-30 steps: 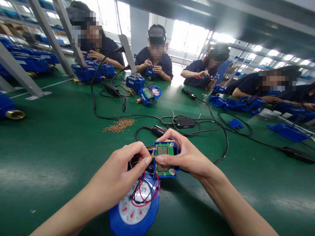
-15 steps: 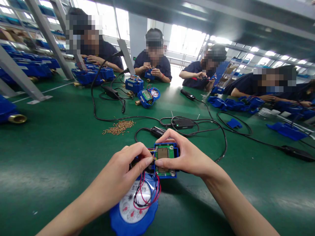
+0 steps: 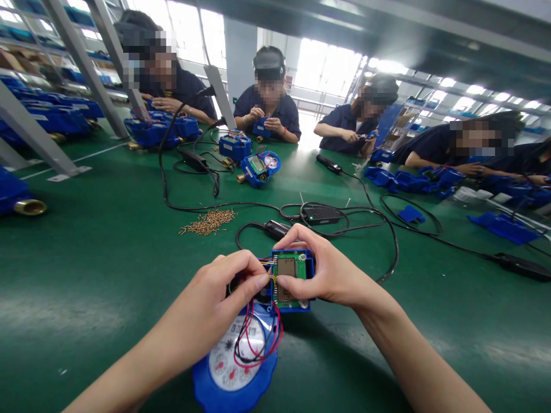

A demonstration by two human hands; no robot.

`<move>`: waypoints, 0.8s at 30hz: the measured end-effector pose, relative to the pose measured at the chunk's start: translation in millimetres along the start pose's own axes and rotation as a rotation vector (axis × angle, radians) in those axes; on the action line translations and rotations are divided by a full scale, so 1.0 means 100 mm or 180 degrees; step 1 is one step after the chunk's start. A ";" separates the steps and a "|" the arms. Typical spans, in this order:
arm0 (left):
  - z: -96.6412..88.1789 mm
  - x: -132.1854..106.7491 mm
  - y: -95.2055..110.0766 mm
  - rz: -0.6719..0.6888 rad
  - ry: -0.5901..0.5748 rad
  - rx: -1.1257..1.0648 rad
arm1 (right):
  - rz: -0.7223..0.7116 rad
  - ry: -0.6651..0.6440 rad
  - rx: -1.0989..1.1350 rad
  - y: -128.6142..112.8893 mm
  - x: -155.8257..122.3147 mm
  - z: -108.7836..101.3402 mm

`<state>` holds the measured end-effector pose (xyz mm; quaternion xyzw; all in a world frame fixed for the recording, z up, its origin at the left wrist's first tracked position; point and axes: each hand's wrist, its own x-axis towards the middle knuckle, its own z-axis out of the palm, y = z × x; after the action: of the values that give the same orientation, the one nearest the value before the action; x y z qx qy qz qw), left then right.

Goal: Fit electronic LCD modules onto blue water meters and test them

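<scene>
The circuit board [image 3: 287, 276] sits at lower centre of the frame, seated in a blue plastic housing and held between both hands above the green table [image 3: 103, 252]. The right hand [image 3: 331, 269] is clamped on the housing from the right, fingers over its top edge and thumb pressed on the board's left margin. The left hand [image 3: 215, 304] is closed with thumb and forefinger pinched together against the wires [image 3: 253, 338] at the board's left edge.

The board is flat, rectangular and green, with a grey display window at its centre and a round silver part at its lower right corner. Red and black wires loop down from it over the meter dial [image 3: 235, 364], a round white face with small red sub-dials inside a scalloped blue rim.

A heap of small brass parts [image 3: 209, 221] lies at centre left. Black cables [image 3: 344, 221] and an adapter lie just beyond the hands.
</scene>
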<state>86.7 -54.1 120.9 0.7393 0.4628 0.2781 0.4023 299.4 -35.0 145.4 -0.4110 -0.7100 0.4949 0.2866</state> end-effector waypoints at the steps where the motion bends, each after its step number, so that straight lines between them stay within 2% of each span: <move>1: 0.00 0.00 0.00 -0.0017 0.0007 0.0020 | 0.0036 -0.0051 0.0041 0.00 0.00 -0.01; 9: 0.00 -0.01 0.02 -0.0042 -0.0009 0.0029 | 0.0066 0.0103 -0.0066 -0.01 0.00 0.02; 14: 0.01 -0.02 0.02 -0.0015 0.0073 0.0117 | 0.0149 0.0125 0.0286 0.01 0.02 0.04; 20: 0.03 -0.02 0.00 0.0073 0.0093 0.0087 | 0.0154 -0.0072 0.0850 0.07 0.05 0.01; 24: -0.06 0.00 0.00 0.0178 0.0031 -0.0043 | 0.0090 -0.0179 0.0635 0.01 0.04 -0.04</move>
<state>82.4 -52.3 123.9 0.7479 0.4420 0.2959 0.3971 300.5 -29.4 145.9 -0.3763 -0.6591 0.5784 0.2990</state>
